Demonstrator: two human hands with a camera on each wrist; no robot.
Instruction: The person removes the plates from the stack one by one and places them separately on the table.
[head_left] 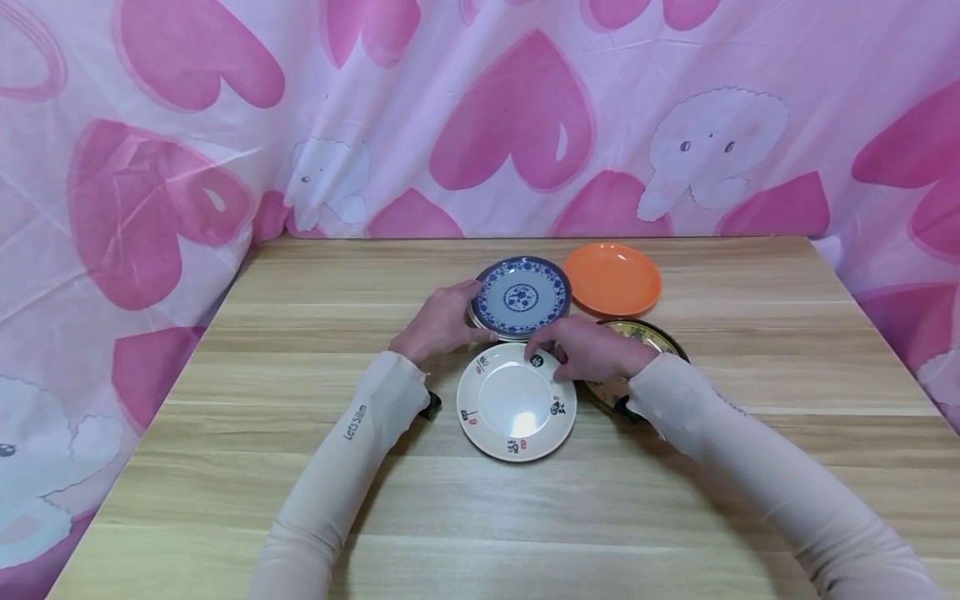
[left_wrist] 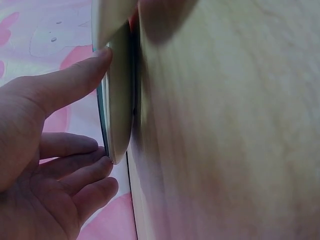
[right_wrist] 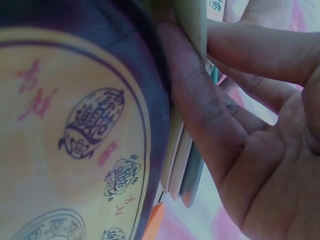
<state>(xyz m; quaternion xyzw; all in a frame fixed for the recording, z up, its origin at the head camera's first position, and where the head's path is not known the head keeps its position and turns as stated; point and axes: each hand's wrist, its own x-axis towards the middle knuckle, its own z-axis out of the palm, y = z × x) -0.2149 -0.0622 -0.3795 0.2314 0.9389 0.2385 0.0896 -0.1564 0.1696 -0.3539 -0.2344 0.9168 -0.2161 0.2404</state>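
Observation:
A stack of plates with a blue-and-white floral plate (head_left: 522,297) on top stands in mid-table. At its left rim is my left hand (head_left: 444,321), thumb and fingertips against the edge, the fingers loosely extended in the left wrist view. Just in front lies a white plate (head_left: 517,402) with dark and red characters. My right hand (head_left: 588,348) pinches its far right rim, thumb over the top; the right wrist view shows the plate's pale edge (right_wrist: 194,30) between thumb and fingers. Below the right wrist, partly hidden, is a yellow patterned plate (head_left: 651,335) with a dark rim.
An orange plate (head_left: 613,279) lies behind the yellow one, right of the blue stack. The plates sit on a wood-grain table (head_left: 262,350). A pink curtain with hearts (head_left: 517,108) hangs along the back and sides.

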